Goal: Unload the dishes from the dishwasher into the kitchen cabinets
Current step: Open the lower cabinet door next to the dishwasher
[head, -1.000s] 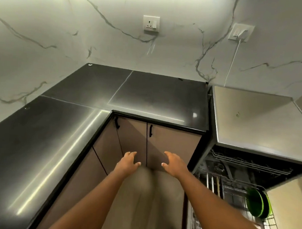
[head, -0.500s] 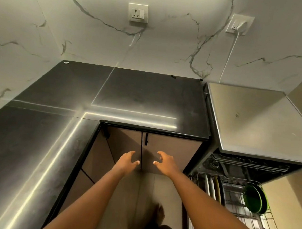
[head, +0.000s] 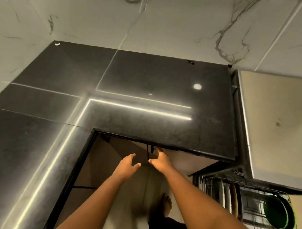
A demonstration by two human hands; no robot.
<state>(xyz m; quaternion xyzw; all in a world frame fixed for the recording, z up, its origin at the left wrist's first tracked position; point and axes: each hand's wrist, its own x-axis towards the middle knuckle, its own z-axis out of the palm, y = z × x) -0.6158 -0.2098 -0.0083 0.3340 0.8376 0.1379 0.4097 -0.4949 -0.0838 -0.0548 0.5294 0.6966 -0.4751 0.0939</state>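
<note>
Both hands were out in front of the cabinet doors under the black counter. The right hand reached up to the dark handle just beneath the counter's front edge, its fingers at or around the handle; whether they had closed on it could not be told, since the counter's lip hid the tips. The left hand hovered just beside it, lower and to the left, fingers loosely spread and holding nothing. The doors looked nearly or fully closed, so the storage space was not yet reachable. To the right of the counter the dishwasher stood open with its rack pulled out below, and the dishes were there: several pale plates standing on edge, and green plates further right. None had left the rack as far as could be seen, and nothing sat on the counter. By my reading the task was barely begun: the cabinet needed opening first, then every dish remained to be carried across.
</note>
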